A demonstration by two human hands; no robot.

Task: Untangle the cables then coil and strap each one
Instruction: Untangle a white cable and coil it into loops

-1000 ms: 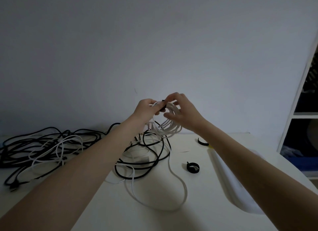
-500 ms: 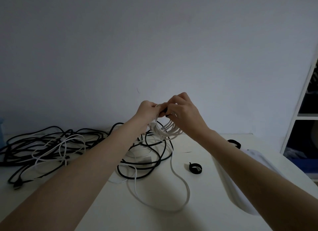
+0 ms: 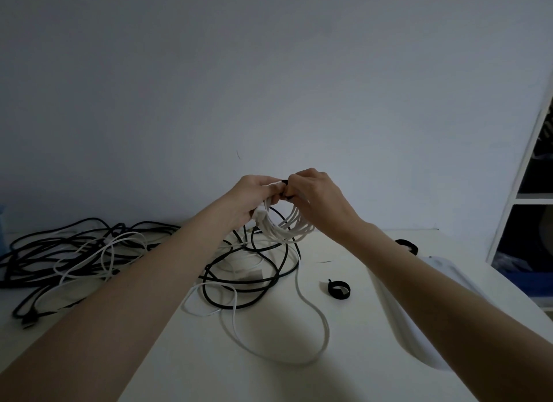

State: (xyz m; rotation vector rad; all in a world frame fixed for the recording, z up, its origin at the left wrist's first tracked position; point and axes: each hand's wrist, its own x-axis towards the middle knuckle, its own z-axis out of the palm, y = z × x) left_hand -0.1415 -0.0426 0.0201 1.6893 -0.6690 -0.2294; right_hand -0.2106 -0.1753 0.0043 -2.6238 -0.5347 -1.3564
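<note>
Pale wall fills the upper frame, and below it a white table [image 3: 374, 356] carries everything. Largest on it is the tangle of black and white cables [image 3: 77, 258] at the left edge, running into looser loops at centre. A white tray-like object [image 3: 419, 317] lies under my right forearm; I cannot tell what it is.

Held up at centre frame is the white cable coil [image 3: 287, 228], its tail trailing down onto the table. I judge it light, limp and a little slick: the turns will fan apart unless pinched together, so the top of the bundle, where all strands cross, is the place to hold.

My left hand [image 3: 254, 198] curls around that top, fingers closed on the strands. My right hand [image 3: 314, 192] pinches a black strap [image 3: 284, 189] against the coil, fingertips tight together.

Smaller still, a spare strap loop [image 3: 339, 289] lies at centre right, another strap [image 3: 407, 246] beyond my right forearm.
</note>
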